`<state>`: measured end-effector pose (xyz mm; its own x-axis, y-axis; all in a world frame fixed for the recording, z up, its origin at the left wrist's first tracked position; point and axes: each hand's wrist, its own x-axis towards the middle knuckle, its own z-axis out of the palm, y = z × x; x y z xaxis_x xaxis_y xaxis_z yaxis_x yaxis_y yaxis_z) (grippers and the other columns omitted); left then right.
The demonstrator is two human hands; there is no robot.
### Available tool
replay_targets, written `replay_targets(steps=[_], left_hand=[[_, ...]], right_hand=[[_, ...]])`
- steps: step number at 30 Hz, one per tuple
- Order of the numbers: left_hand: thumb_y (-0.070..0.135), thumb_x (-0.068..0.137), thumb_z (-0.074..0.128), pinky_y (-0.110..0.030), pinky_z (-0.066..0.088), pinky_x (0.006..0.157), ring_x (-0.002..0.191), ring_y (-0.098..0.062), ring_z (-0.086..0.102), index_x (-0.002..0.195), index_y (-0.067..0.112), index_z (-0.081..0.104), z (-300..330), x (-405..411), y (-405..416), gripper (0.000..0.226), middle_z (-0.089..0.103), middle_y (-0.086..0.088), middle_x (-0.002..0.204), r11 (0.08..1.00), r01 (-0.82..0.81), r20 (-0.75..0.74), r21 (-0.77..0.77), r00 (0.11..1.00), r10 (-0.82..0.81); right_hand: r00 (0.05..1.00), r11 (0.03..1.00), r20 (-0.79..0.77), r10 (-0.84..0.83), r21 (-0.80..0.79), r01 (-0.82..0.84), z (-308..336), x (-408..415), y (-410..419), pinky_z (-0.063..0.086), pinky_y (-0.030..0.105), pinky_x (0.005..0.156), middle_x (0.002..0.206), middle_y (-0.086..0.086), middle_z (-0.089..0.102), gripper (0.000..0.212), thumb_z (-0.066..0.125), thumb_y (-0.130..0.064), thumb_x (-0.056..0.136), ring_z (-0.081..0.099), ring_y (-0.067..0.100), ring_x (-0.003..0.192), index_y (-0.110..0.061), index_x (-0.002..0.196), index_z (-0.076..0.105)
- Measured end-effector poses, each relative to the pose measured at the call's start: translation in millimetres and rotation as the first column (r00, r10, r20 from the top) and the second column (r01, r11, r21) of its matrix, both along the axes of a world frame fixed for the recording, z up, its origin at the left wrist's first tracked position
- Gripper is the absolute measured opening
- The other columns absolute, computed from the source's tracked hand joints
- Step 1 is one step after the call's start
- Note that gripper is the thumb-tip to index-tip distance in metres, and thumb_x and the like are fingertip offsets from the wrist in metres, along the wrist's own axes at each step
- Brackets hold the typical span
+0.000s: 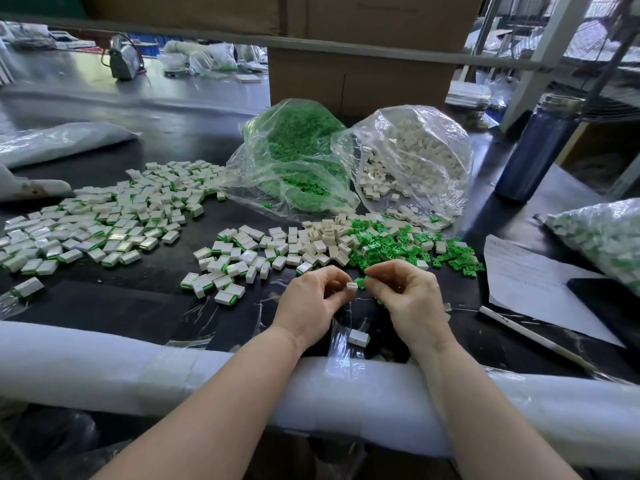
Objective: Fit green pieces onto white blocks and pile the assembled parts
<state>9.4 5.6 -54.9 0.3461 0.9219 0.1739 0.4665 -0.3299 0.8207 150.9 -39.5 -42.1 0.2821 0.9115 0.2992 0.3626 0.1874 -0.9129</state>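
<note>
**Fingers poised to seat a green clip on a white block**

Fingers (pixel 341 292) of the left hand (pixel 311 299) pinch a small white block (pixel 352 287) just below the middle of the frame, while the right hand (pixel 405 292) pinches a green piece (pixel 361 282) right beside it, the two parts almost touching. Both hands hover over the dark counter (pixel 138 306), forearms resting on the padded white edge roll (pixel 104 355).

From where I stand, the step in hand looks like the mating itself. To do it well, the person should probably square the green piece to the open face of the block first, then press straight in with the thumb rather than at a slant, since a small clip like this would likely skew or pop loose under crooked pressure. Holding the block by its sides should keep that face free.

Loose green pieces (pixel 398 244) and bare white blocks (pixel 325 233) lie heaped together just beyond the hands, fed by the two open plastic bags, the green bag (pixel 294 150) and the white bag (pixel 415 150), in the upper middle. Assembled parts (pixel 104 216) spread across the left of the frame, with a nearer cluster (pixel 225 268) left of the hands; one finished part (pixel 358 337) sits alone between the wrists. The next completed piece should go onto that nearer cluster.
</note>
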Motion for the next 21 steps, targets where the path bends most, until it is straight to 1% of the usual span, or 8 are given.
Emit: replay_targets(steps=[2, 4, 7, 9, 12, 14, 17, 21], left_hand=[[0.025, 0.083, 0.069, -0.011, 0.047, 0.075, 0.075, 0.000, 0.061, 0.091, 0.025, 0.068, -0.8, 0.1, 0.0, 0.008, 0.063, 0.017, 0.077, 1.000, 0.026, 0.029, -0.009, 0.999, -0.026], [0.024, 0.082, 0.069, -0.007, 0.046, 0.075, 0.075, 0.004, 0.060, 0.095, 0.021, 0.071, -1.4, -0.1, 0.4, 0.014, 0.065, 0.015, 0.080, 0.999, 0.035, 0.064, -0.024, 0.997, -0.034], [0.022, 0.082, 0.070, -0.006, 0.046, 0.074, 0.074, 0.004, 0.061, 0.096, 0.018, 0.071, -1.5, -0.4, 1.0, 0.015, 0.066, 0.013, 0.081, 0.998, 0.054, 0.080, -0.042, 0.996, -0.050], [0.020, 0.081, 0.070, -0.013, 0.049, 0.079, 0.077, -0.003, 0.064, 0.093, 0.020, 0.071, -1.3, -0.5, 1.4, 0.012, 0.069, 0.008, 0.082, 0.997, 0.060, 0.097, -0.058, 0.994, -0.054], [0.017, 0.081, 0.071, -0.029, 0.053, 0.083, 0.080, -0.014, 0.067, 0.087, 0.022, 0.068, 0.6, -1.3, 1.4, 0.009, 0.071, 0.002, 0.082, 0.993, 0.070, 0.135, -0.095, 0.989, -0.057], [0.015, 0.081, 0.070, -0.031, 0.053, 0.084, 0.079, -0.014, 0.067, 0.085, 0.022, 0.068, 1.9, -1.6, 0.8, 0.009, 0.070, 0.001, 0.080, 0.991, 0.078, 0.150, -0.106, 0.987, -0.062], [0.012, 0.081, 0.069, -0.028, 0.053, 0.083, 0.076, -0.012, 0.065, 0.085, 0.019, 0.069, 3.1, -2.4, 0.6, 0.009, 0.069, 0.004, 0.077, 0.990, 0.089, 0.187, -0.110, 0.980, -0.067], [0.007, 0.081, 0.069, -0.021, 0.051, 0.082, 0.078, -0.011, 0.063, 0.088, 0.012, 0.071, 4.1, -1.0, -0.4, 0.010, 0.068, 0.000, 0.080, 0.989, 0.098, 0.228, -0.107, 0.971, -0.071]], right_hand=[[0.999, 0.999, -0.036, 0.036, -0.012, -0.036, 0.3, 0.1, -0.5, 0.047, 0.009, 0.064, 0.072, -0.005, 0.068, 0.019, 0.071, 0.004, 0.076, 0.062, -0.003, 0.064, -0.015, 0.076, 0.068], [0.999, 0.999, -0.020, 0.036, -0.029, -0.036, -0.1, 0.0, -0.2, 0.047, 0.010, 0.063, 0.071, -0.005, 0.068, 0.019, 0.071, 0.004, 0.076, 0.062, -0.001, 0.064, -0.015, 0.074, 0.068], [1.000, 0.999, 0.000, 0.027, -0.041, -0.027, -0.1, -0.2, 0.1, 0.045, 0.008, 0.061, 0.067, -0.007, 0.066, 0.020, 0.072, 0.003, 0.076, 0.059, -0.003, 0.061, -0.016, 0.072, 0.068], [1.000, 0.999, 0.018, 0.018, -0.045, -0.018, -0.7, 0.2, -0.1, 0.045, 0.008, 0.060, 0.065, -0.008, 0.065, 0.021, 0.072, 0.003, 0.075, 0.059, -0.003, 0.060, -0.017, 0.070, 0.067], [0.997, 0.997, 0.079, -0.012, -0.077, 0.018, -3.0, 0.6, -0.4, 0.049, 0.014, 0.065, 0.069, -0.003, 0.068, 0.018, 0.073, 0.000, 0.076, 0.061, 0.003, 0.064, -0.017, 0.070, 0.068], [0.995, 0.996, 0.098, -0.005, -0.090, 0.014, -3.2, 0.2, -0.6, 0.049, 0.016, 0.067, 0.070, -0.001, 0.069, 0.013, 0.072, -0.001, 0.077, 0.061, 0.005, 0.065, -0.013, 0.073, 0.069], [0.998, 0.997, 0.065, 0.018, -0.077, -0.013, -1.7, -1.3, -1.5, 0.046, 0.010, 0.064, 0.069, -0.002, 0.068, 0.011, 0.071, 0.001, 0.077, 0.059, -0.001, 0.061, -0.009, 0.073, 0.071], [1.000, 0.997, 0.016, 0.020, -0.074, -0.019, 0.9, -2.3, -3.0, 0.050, 0.019, 0.064, 0.071, 0.009, 0.069, 0.016, 0.071, 0.004, 0.075, 0.061, 0.012, 0.065, -0.011, 0.072, 0.069]])
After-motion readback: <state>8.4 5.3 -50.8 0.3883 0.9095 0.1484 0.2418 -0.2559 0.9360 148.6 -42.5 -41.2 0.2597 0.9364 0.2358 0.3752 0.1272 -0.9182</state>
